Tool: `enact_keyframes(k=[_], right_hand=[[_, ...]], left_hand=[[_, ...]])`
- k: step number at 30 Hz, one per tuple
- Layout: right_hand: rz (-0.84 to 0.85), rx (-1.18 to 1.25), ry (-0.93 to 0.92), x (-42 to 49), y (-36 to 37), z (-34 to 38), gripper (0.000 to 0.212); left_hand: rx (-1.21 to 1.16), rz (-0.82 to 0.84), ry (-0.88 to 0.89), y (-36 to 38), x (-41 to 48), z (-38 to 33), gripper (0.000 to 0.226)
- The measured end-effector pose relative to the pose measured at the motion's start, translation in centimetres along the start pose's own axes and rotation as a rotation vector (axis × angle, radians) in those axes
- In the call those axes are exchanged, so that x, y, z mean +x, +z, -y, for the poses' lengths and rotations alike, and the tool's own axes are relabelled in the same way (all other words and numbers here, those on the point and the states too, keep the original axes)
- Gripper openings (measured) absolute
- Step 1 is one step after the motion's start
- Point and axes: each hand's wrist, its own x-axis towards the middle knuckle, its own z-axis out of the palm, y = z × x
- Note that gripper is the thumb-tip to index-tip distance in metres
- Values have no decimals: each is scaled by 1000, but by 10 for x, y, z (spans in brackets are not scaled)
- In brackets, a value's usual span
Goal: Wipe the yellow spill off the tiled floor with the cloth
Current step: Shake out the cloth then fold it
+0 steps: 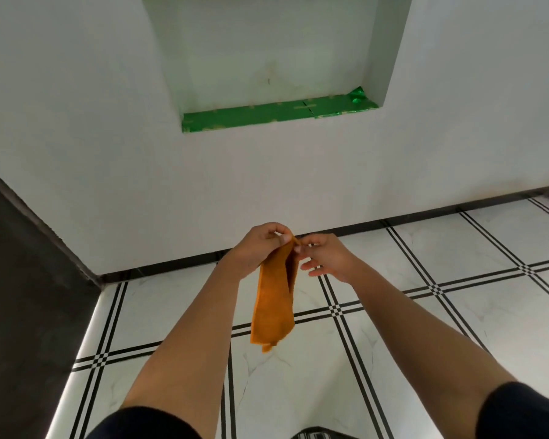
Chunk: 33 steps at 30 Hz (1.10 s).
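Above the white black-lined tiled floor [457, 267], no spill in view, a limp orange cloth [274, 296] hangs pinched at its top edge by left hand [260, 248] and right hand [325, 256], seemingly light, soft, best bunched before wiping.

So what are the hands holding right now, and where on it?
An orange cloth, pinched at its top edge by the left hand and the right hand; the rest hangs free above the tiled floor.

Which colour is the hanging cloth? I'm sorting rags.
Orange cloth, plain; head view.
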Motion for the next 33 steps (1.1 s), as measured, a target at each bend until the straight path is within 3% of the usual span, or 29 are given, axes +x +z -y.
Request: enact_keyframes(k=[4,6,10,12,15,19,24,27,33], right_hand=[[55,396,73,9,-12,-1,26],[7,467,140,15,-13,7,28],[-51,287,312,24,-11,24,21],[-52,283,302,26,-16,29,19],[-26,340,198,25,-34,35,33],[137,255,65,12,-54,51,39],[-85,401,95,21,-53,54,31],[-86,403,141,25,-49,53,27],[178,102,35,18,-64,70,20]], left_hand=[[-110,78,-32,2,-6,-2,9],[-153,142,-32,5,-8,-4,10],[-218,249,-50,11,-5,-10,10],[-180,244,-55,9,-4,-11,9],[-87,81,-54,-3,-1,-6,11],[3,-77,-64,-9,4,-5,20],[-82,171,-53,0,3,-22,10],[-57,199,-67,2,5,-22,12],[-28,-97,-6,-9,15,-14,10]])
